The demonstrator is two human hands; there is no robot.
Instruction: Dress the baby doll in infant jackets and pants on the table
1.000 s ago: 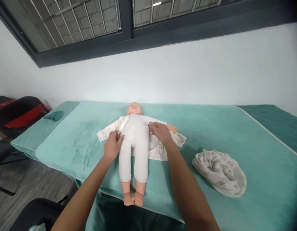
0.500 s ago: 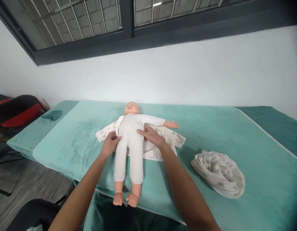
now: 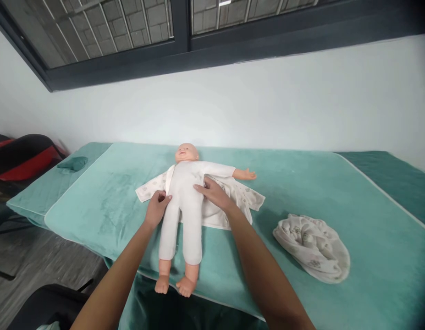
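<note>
A baby doll [image 3: 184, 183] with a white cloth body lies face up, its feet at the near edge of the bed. My left hand [image 3: 157, 208] grips the doll's hip on the left, thumb on top and fingers tucked at its side. On the other side, my right hand [image 3: 214, 191] holds the doll's waist, thumb over the front and some fingers hidden. A patterned white baby shirt [image 3: 241, 195] is spread open beneath the doll. One of its sleeves covers the doll's arm on the left; the doll's other arm is outside the shirt.
A bunched white patterned cloth [image 3: 313, 250] lies on the green bed cover [image 3: 301, 183] to the right. The bed has a face hole [image 3: 73, 164] at its left end. Black and red chairs [image 3: 26, 160] stand at the left, and a wall with a window [image 3: 184, 46] is behind.
The doll has shifted slightly left, its legs and feet most of all. Both my hands keep their grip on its sides and moved a little with it.
</note>
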